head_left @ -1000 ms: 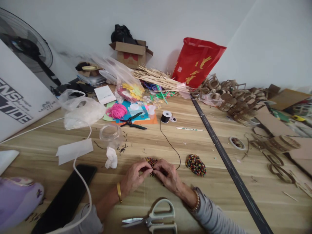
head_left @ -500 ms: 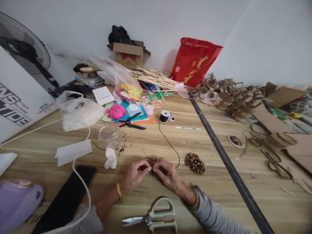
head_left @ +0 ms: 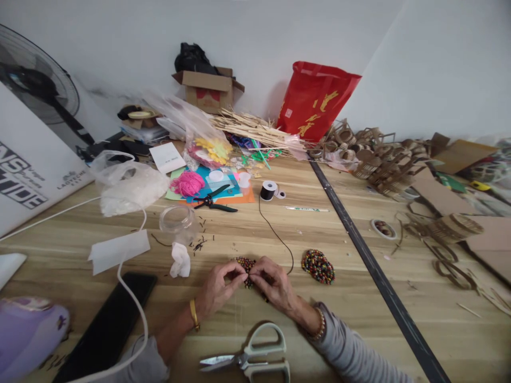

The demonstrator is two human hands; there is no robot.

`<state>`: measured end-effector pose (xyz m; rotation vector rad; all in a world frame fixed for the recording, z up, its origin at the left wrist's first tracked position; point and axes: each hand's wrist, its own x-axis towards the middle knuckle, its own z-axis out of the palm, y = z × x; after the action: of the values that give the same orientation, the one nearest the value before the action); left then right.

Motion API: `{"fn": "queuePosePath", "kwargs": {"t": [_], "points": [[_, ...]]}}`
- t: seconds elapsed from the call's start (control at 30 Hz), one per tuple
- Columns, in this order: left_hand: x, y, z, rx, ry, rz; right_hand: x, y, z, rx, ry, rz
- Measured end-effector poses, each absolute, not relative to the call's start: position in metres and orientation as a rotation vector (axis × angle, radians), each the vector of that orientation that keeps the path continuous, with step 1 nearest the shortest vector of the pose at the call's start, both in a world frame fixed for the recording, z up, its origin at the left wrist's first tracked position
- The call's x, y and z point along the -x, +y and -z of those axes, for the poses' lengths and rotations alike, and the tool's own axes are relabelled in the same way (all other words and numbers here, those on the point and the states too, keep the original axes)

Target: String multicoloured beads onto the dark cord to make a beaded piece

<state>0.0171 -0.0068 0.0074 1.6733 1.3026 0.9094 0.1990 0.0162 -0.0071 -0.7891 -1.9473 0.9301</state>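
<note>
Over a small heap of multicoloured beads point(head_left: 245, 263), my left hand point(head_left: 221, 287) and my right hand point(head_left: 275, 284) meet with their fingertips nearly touching. Each one pinches thumb against forefinger, with a short dark bit of cord between them. A thin black cord point(head_left: 275, 232) runs from its spool point(head_left: 269, 190) and passes out of sight beside my right hand. To the right lies a coiled bundle of beads point(head_left: 318, 266), apart from both hands. Scissors with pale handles point(head_left: 265, 340) lie near my forearms, blades pointing left.
Left of my hands are a crumpled tissue point(head_left: 180, 259), a clear plastic tub point(head_left: 178, 221) and scattered black snippets. Black-handled pliers point(head_left: 215, 200) lie by pink yarn point(head_left: 187, 183). A dark strip point(head_left: 359, 247) crosses the table on the right, past which woven baskets point(head_left: 377, 167) are piled.
The view has shifted very slightly. Both hands keep their pinch over the beads, with hardly any visible movement.
</note>
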Motion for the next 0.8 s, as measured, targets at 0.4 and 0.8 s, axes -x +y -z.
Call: {"fn": "queuePosePath", "kwargs": {"t": [0.4,0.8], "points": [[-0.017,-0.005,-0.005,-1.678,1.319,-0.909,-0.200,0.015,0.007,0.789,-1.936,-0.923],[-0.017,-0.005,0.001,-1.863,1.317,-0.857,-0.201,0.018,0.012,0.942,-1.781,-1.044]]}}
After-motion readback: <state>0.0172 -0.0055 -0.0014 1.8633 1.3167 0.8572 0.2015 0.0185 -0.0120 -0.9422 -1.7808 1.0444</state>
